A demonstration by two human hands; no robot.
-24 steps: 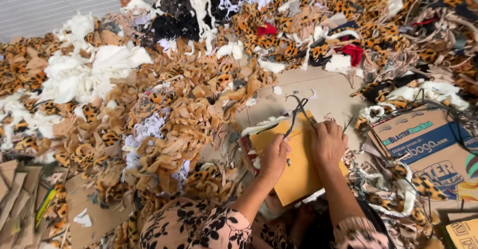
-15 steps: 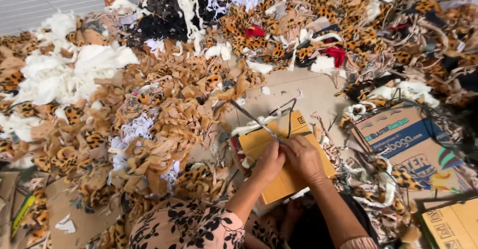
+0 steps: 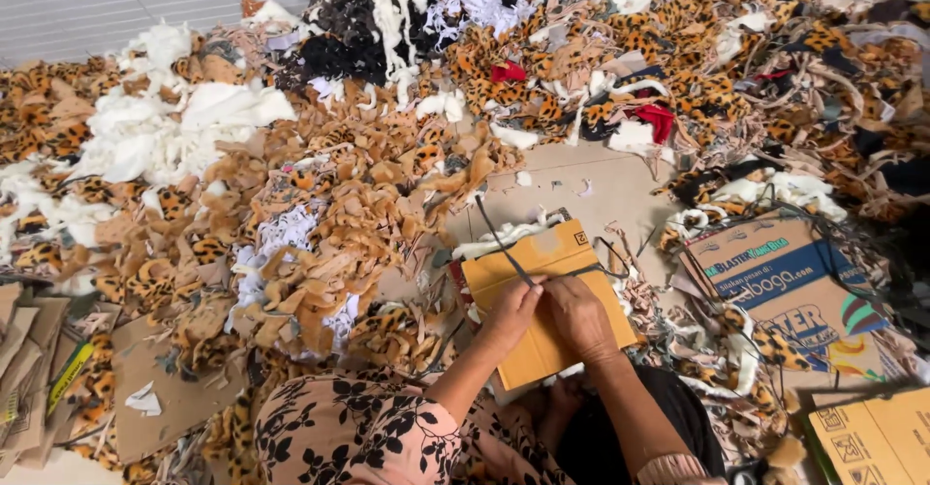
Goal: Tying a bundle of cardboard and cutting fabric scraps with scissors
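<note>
Your left hand point(image 3: 511, 312) and right hand point(image 3: 579, 317) sit on the flat yellow-brown cardboard piece point(image 3: 542, 296), so the middle of it is covered and you can't tell what your fingertips are pinching. The thin dark cord point(image 3: 504, 245) disappears under them too. The printed brown cardboard box point(image 3: 790, 286) is half buried in leopard-print fabric scraps point(image 3: 736, 349). The small cardboard carton point(image 3: 877, 437) gets cut off at the bottom right edge, and the stacked cardboard sheets point(image 3: 24, 349) run off the left.
</note>
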